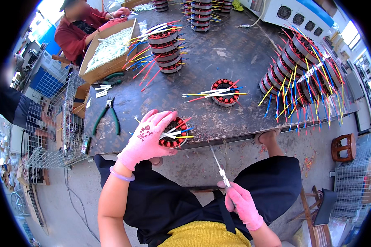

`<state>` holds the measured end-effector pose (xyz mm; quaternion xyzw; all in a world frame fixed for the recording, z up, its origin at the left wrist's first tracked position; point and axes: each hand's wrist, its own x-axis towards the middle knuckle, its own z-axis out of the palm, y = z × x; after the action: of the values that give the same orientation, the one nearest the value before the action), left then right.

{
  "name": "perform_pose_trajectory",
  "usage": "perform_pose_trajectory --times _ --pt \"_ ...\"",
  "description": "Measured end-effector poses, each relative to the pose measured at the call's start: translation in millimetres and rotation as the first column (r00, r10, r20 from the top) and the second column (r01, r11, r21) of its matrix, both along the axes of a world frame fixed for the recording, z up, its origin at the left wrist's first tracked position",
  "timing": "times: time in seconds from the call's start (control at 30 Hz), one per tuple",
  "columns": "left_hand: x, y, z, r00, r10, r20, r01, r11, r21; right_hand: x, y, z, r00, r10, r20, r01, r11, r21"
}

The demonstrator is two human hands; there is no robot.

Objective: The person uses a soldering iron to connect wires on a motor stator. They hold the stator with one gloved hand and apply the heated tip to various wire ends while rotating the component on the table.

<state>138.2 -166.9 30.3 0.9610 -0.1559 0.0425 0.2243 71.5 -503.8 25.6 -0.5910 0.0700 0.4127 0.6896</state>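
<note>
My left hand [152, 133], in a pink glove, is closed around a motor stator [180, 142] at the front edge of the table. Red windings line its ring, and white sleeves with yellow, blue and red wires stick out from it. Above my lap my right hand [240, 201], also gloved in pink, grips a slim rod-like tool [223, 174] with a thin metal shaft pointing up toward the table edge. The fingers hide its handle, so its exact kind cannot be made out. Another stator [225, 93] with sleeved wires lies flat beyond my left hand.
Green-handled pliers [107, 115] and short white sleeves [103, 89] lie on the left of the table [235, 49]. Stacked stators [165, 49] stand farther back, with leaning stacks [297, 70] at right. A cardboard box [111, 47] of white sleeves sits near a co-worker [76, 31].
</note>
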Motion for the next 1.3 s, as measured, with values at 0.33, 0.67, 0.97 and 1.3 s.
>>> perform_pose_trajectory --times 0.33,0.67,0.97,1.3 --pt "-4 -3 5 0.997 0.070 0.024 -0.073 0.989 0.126 -3 7 -10 1.000 0.007 0.011 -0.007 1.000 0.018" --pt "-2 -3 -5 0.998 0.040 0.055 -0.044 0.996 0.072 0 4 -3 0.999 -0.037 -0.006 0.038 0.999 0.015" --pt "-10 18 -1 0.900 0.245 0.360 -0.013 0.841 -0.540 -2 3 -2 0.992 -0.105 0.067 0.103 0.994 0.031" --pt "-14 12 -4 0.900 0.261 0.348 -0.034 0.839 -0.543 -1 -2 -4 0.995 -0.101 0.023 0.099 0.992 0.084"
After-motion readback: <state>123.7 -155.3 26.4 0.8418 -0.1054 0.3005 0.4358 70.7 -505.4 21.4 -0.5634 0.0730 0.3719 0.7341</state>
